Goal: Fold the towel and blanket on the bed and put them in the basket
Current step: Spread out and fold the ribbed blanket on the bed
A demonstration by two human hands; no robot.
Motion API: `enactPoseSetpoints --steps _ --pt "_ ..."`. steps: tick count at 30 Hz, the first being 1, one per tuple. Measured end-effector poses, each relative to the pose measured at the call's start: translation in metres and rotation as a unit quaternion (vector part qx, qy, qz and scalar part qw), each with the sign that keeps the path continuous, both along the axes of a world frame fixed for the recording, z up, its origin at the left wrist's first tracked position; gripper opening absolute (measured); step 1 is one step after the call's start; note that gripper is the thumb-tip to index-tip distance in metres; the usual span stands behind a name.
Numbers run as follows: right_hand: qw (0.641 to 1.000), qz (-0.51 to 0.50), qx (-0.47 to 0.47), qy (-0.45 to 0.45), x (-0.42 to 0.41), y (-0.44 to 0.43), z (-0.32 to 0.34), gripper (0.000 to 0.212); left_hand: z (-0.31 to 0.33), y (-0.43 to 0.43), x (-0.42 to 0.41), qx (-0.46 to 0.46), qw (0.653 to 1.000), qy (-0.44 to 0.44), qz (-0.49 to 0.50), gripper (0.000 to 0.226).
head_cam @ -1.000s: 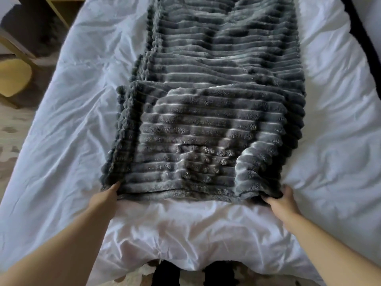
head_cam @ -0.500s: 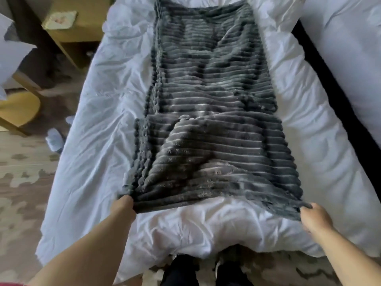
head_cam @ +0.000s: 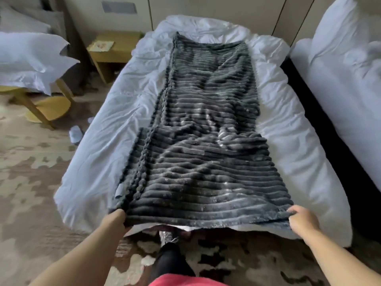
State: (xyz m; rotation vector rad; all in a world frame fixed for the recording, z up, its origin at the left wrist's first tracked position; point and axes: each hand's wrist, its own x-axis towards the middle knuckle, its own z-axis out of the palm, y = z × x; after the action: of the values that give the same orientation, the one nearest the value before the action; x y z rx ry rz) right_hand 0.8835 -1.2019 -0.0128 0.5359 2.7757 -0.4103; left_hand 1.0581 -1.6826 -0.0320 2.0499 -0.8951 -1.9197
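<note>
A dark grey ribbed blanket (head_cam: 206,141) lies lengthwise down the middle of the white bed (head_cam: 107,145), folded into a long strip. Its near edge is lifted off the foot of the bed and stretched taut between my hands. My left hand (head_cam: 116,216) grips the near left corner. My right hand (head_cam: 303,220) grips the near right corner. No towel or basket is in view.
A second white bed (head_cam: 338,96) stands to the right across a dark gap. At left are a wooden chair (head_cam: 47,110) with white pillows (head_cam: 31,58) on it, a wooden nightstand (head_cam: 111,50) and small items on the patterned carpet (head_cam: 31,182).
Both hands have pulled the blanket's near edge back past the foot of the bed and lifted it. The view has drawn back, showing the whole bed and room.
</note>
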Motion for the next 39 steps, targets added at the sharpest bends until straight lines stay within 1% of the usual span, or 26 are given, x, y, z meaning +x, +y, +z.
enactPoseSetpoints --steps 2,3,6,8,10,11,13,14,15,16,18,19,21,22,24,27,29,31,32,34,36,37,38,39 --pt "1.0 0.025 -0.018 0.004 0.027 0.006 0.004 0.031 0.011 0.028 0.022 -0.009 1.0 0.025 0.015 0.041" --pt "0.999 0.019 -0.026 -0.01 0.042 0.014 0.004 0.031 0.013 0.039 0.033 -0.031 0.999 0.022 0.021 0.042" --pt "0.995 0.029 0.0 -0.095 0.085 0.049 0.004 0.023 0.022 0.073 0.076 -0.086 0.996 -0.014 -0.03 0.038" --pt "0.985 0.011 0.02 -0.172 0.108 0.069 0.008 0.022 0.038 0.089 0.105 -0.124 0.987 -0.068 -0.073 0.034" --pt "0.98 0.001 0.028 -0.195 0.126 0.081 0.013 0.03 0.05 0.102 0.135 -0.192 0.959 -0.151 -0.146 0.036" --pt "0.983 0.001 0.023 -0.182 0.133 0.084 0.015 0.03 0.052 0.104 0.148 -0.229 0.941 -0.175 -0.177 0.041" --pt "0.993 0.01 0.005 -0.118 0.147 0.087 0.022 0.026 0.063 0.103 0.171 -0.295 0.909 -0.193 -0.223 0.055" --pt "0.996 0.006 -0.013 -0.086 0.154 0.087 0.026 0.028 0.067 0.102 0.18 -0.329 0.89 -0.189 -0.254 0.061" --pt "0.998 -0.007 -0.036 -0.058 0.162 0.087 0.032 0.035 0.071 0.102 0.186 -0.359 0.868 -0.183 -0.291 0.064" --pt "0.998 -0.023 -0.057 -0.033 0.169 0.087 0.038 0.04 0.076 0.102 0.192 -0.375 0.848 -0.175 -0.33 0.063" --pt "0.996 -0.04 -0.075 -0.002 0.181 0.086 0.048 0.044 0.082 0.105 0.199 -0.406 0.81 -0.172 -0.387 0.048" --pt "0.996 -0.042 -0.078 0.011 0.188 0.087 0.053 0.04 0.085 0.106 0.202 -0.409 0.803 -0.172 -0.398 0.038" --pt "0.995 -0.036 -0.083 0.037 0.206 0.085 0.067 0.026 0.094 0.106 0.212 -0.4 0.804 -0.169 -0.406 0.025" --pt "0.994 -0.032 -0.088 0.051 0.217 0.084 0.074 0.023 0.099 0.107 0.219 -0.396 0.804 -0.168 -0.411 0.02" --pt "0.993 -0.025 -0.092 0.063 0.242 0.086 0.082 0.027 0.105 0.106 0.238 -0.397 0.793 -0.176 -0.427 0.008" --pt "0.998 -0.026 -0.06 0.02 0.279 0.089 0.082 0.033 0.105 0.102 0.274 -0.408 0.767 -0.178 -0.462 0.008" --pt "0.998 -0.04 -0.04 0.014 0.301 0.09 0.075 0.046 0.099 0.097 0.296 -0.406 0.75 -0.178 -0.491 0.01" --pt "0.998 -0.05 -0.038 0.011 0.323 0.092 0.063 0.052 0.091 0.093 0.316 -0.397 0.741 -0.185 -0.51 0.018" --pt "0.998 -0.053 -0.039 0.007 0.333 0.094 0.057 0.052 0.087 0.091 0.325 -0.4 0.743 -0.188 -0.502 0.024" --pt "0.997 -0.056 -0.043 -0.009 0.353 0.097 0.049 0.047 0.081 0.089 0.34 -0.412 0.77 -0.192 -0.448 0.033" --pt "0.997 -0.064 -0.048 -0.017 0.366 0.099 0.051 0.038 0.079 0.086 0.352 -0.399 0.827 -0.176 -0.356 0.028" --pt "0.996 -0.074 -0.046 0.0 0.37 0.099 0.055 0.032 0.08 0.086 0.355 -0.379 0.865 -0.159 -0.289 0.02" --pt "0.995 -0.084 -0.042 0.032 0.372 0.099 0.062 0.026 0.082 0.086 0.358 -0.353 0.902 -0.138 -0.207 0.014" --pt "0.992 -0.091 -0.042 0.076 0.374 0.099 0.07 0.024 0.086 0.088 0.359 -0.317 0.935 -0.111 -0.112 0.017"
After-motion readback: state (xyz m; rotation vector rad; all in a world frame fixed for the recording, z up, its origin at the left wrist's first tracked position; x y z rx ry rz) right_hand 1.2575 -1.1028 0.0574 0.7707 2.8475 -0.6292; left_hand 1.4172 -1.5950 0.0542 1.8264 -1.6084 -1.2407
